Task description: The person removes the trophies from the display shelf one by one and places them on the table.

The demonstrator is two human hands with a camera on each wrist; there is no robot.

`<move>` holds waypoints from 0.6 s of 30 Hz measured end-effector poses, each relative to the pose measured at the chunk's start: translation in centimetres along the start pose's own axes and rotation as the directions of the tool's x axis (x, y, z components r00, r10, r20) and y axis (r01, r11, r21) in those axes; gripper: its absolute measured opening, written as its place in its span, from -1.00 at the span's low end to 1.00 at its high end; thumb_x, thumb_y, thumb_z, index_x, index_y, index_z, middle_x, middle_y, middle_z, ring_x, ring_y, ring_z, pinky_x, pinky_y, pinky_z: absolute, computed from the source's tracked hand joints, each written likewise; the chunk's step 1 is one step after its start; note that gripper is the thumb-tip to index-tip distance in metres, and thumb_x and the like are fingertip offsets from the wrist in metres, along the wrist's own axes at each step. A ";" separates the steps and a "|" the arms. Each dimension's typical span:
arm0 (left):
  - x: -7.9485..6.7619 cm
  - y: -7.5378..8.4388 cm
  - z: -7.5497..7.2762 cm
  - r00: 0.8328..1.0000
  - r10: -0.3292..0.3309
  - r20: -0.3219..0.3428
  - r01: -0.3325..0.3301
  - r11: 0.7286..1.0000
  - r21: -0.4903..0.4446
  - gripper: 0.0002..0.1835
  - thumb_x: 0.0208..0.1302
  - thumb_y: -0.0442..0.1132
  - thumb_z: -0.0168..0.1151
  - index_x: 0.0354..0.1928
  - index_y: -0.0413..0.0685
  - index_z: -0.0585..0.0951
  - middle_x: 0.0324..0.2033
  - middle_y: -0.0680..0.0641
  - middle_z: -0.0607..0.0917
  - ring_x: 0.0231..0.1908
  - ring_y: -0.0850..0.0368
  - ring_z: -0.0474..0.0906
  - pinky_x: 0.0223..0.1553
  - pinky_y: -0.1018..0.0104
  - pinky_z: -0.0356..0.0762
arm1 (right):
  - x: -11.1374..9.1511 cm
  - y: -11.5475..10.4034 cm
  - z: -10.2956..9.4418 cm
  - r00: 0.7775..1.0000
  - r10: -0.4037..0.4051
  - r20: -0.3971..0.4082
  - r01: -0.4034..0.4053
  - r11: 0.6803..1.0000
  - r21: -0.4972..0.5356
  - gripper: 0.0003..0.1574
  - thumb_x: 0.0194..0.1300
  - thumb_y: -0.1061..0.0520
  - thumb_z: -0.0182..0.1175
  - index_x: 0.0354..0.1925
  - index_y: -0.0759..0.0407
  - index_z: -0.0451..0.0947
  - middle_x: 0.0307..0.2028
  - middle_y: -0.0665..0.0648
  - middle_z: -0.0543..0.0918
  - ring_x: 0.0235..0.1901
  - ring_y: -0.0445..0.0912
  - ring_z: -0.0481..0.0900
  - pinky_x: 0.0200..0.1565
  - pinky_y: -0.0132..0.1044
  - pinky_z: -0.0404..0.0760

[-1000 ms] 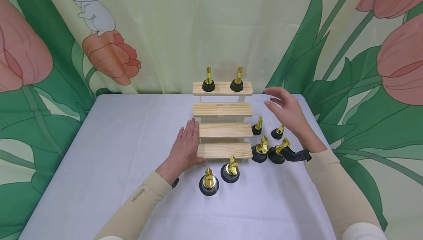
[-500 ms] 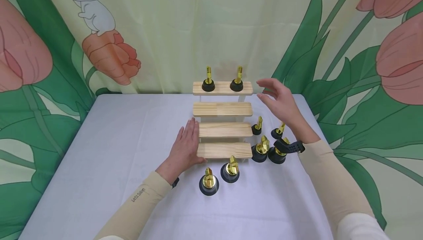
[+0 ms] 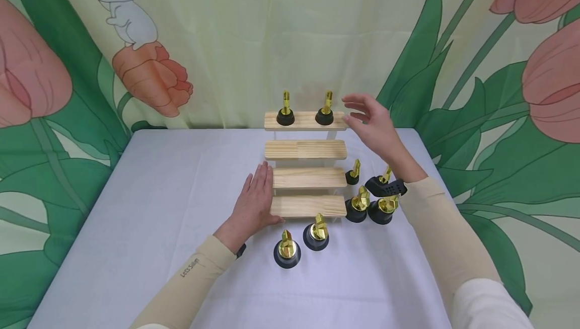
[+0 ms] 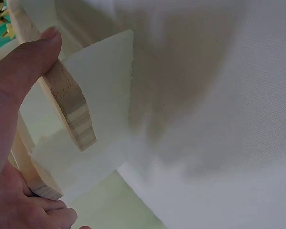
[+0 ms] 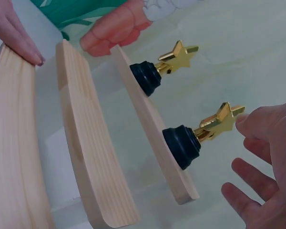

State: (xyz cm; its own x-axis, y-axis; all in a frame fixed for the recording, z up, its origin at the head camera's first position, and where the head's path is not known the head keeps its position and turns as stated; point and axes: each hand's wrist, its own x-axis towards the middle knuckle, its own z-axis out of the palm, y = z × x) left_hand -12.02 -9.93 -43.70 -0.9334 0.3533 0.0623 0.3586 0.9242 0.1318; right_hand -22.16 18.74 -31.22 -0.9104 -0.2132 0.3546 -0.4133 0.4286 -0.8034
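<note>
A four-step wooden display stand [image 3: 305, 150] stands on the table. Its top board bears two small star trophies, a left one [image 3: 286, 115] and a right one [image 3: 324, 116], each a gold star on a black base. My left hand [image 3: 254, 200] rests against the stand's left side, fingers straight, thumb [image 4: 47, 45] on a board's edge. My right hand [image 3: 373, 122] is by the top board's right end, fingers loosely bent and holding nothing. In the right wrist view its thumb is close to the nearer trophy's star [image 5: 221, 120]; whether they touch I cannot tell.
Two larger star trophies, one [image 3: 287, 253] and another [image 3: 316, 236], stand before the stand. Several more, including a big trophy [image 3: 356, 208] and a small trophy [image 3: 352, 174], are at its right. A printed curtain [image 3: 226, 42] hangs behind the white-covered table [image 3: 158, 193].
My right hand has moved left and farther back, from beyond the stand's right side to the top board's right end. My left hand and the trophies have stayed in place.
</note>
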 end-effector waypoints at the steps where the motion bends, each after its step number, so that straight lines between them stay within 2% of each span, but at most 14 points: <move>1: 0.0 0.0 0.0 1.000 -0.001 0.002 0.001 1.000 -0.001 0.54 -0.28 0.28 0.61 0.52 -0.41 -0.15 0.54 -0.38 -0.09 0.56 -0.19 -0.10 0.53 -0.08 0.00 | 0.1 0.0 0.1 1.000 0.003 0.003 -0.003 1.000 0.000 -0.42 0.38 0.27 0.19 0.33 0.17 0.36 0.30 0.15 0.47 0.34 0.02 0.42 0.37 -0.02 0.40; 9: 0.1 0.1 -0.1 1.000 -0.005 0.014 0.005 1.000 -0.006 0.53 -0.27 0.27 0.62 0.52 -0.40 -0.14 0.54 -0.37 -0.09 0.56 -0.19 -0.11 0.53 -0.08 -0.01 | 1.1 0.0 0.7 1.000 0.004 0.002 -0.004 1.000 0.017 -0.40 0.37 0.34 0.16 0.34 0.28 0.31 0.32 0.23 0.43 0.35 0.10 0.40 0.39 0.01 0.38; 18: 0.1 0.0 0.1 1.000 -0.009 0.013 0.009 1.000 -0.012 0.54 -0.27 0.25 0.63 0.52 -0.41 -0.15 0.55 -0.37 -0.10 0.56 -0.18 -0.12 0.54 -0.07 -0.03 | 2.0 -0.5 1.4 1.000 -0.007 0.013 0.006 0.999 0.052 -0.39 0.37 0.30 0.18 0.34 0.17 0.32 0.33 0.13 0.43 0.33 0.05 0.43 0.38 -0.05 0.40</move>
State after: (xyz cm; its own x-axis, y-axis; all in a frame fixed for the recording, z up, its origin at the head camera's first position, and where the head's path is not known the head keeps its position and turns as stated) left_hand -12.07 -9.89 -43.77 -0.9365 0.3473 0.0478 0.3505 0.9254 0.1444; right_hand -23.74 16.86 -30.84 -0.9073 -0.2277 0.3536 -0.4172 0.3813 -0.8250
